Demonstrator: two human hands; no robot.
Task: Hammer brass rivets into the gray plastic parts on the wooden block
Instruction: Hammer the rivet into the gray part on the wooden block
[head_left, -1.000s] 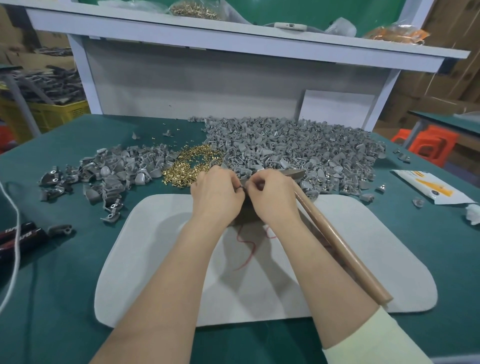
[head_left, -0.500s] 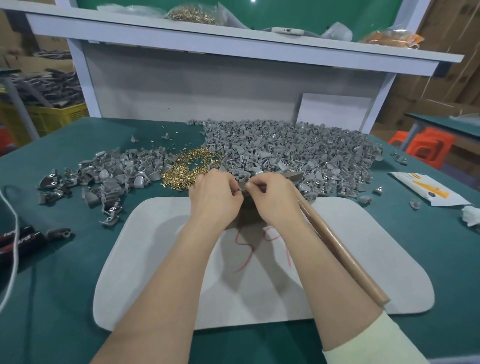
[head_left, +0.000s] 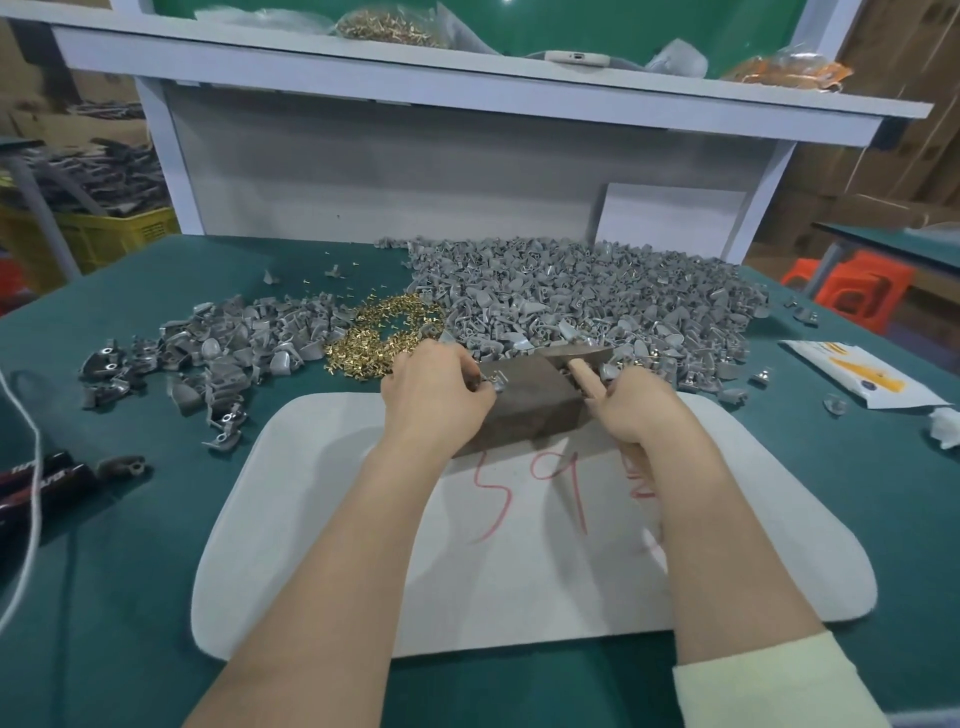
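Left hand: on my feed the left hand (head_left: 436, 395) sits just left of centre, fingers curled in, pinching a small gray plastic part (head_left: 494, 383) at its fingertips.
Gray part: it rests at the upper left edge of the dark brown wooden block (head_left: 524, 410), touching the block top and right against the left hand's fingers. I cannot make out whether a rivet already sits in it.
Wooden block: centre of the frame, between my two hands, standing on the far edge of the white felt mat (head_left: 311, 519). The left hand covers its left end and the right hand is by its right end.
Right hand: the right hand (head_left: 644, 410) is right of centre, wrapped around the light wooden handle of the hammer (head_left: 581, 375).
Hammer: the handle rises out of the right fist toward the upper left, and the head lies over the block's far right corner, well apart from the pinched part.
Brass rivets: a loose heap of small brass rivets (head_left: 387, 332) lies on the green table (head_left: 104, 571), just above and left of the left hand.
Gray piles: a large heap of gray plastic parts (head_left: 597, 301) fills the upper right of the table, behind the block. A smaller spread of gray parts (head_left: 218, 348) lies to the left of the rivets.
Mat: red handwritten marks (head_left: 493, 499) show on it, between my forearms.
Edges: a white packet with yellow print (head_left: 862, 374) is at the right of the frame.
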